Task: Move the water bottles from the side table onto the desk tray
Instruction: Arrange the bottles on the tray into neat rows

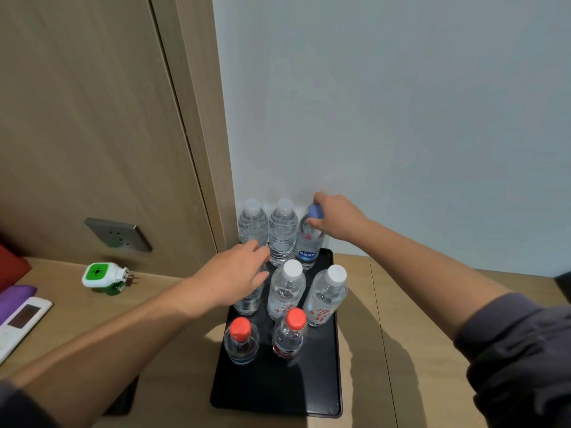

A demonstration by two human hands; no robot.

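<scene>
A black tray (278,393) lies on the wooden desk and carries several clear water bottles. My right hand (338,219) grips the neck of the blue-capped bottle (309,245) at the tray's back right corner. Two white-capped bottles (282,233) stand to its left against the wall. My left hand (234,273) rests over the top of a bottle (248,299) in the middle row's left place, hiding its cap. Two white-capped labelled bottles (324,296) fill the rest of that row. Two red-capped bottles (290,333) stand in front.
A green and white plug-in device (105,276) lies on the desk at the left, below a wall socket (119,234). A white remote (18,322) and purple and red items sit at the far left edge. A white wall rises behind the tray.
</scene>
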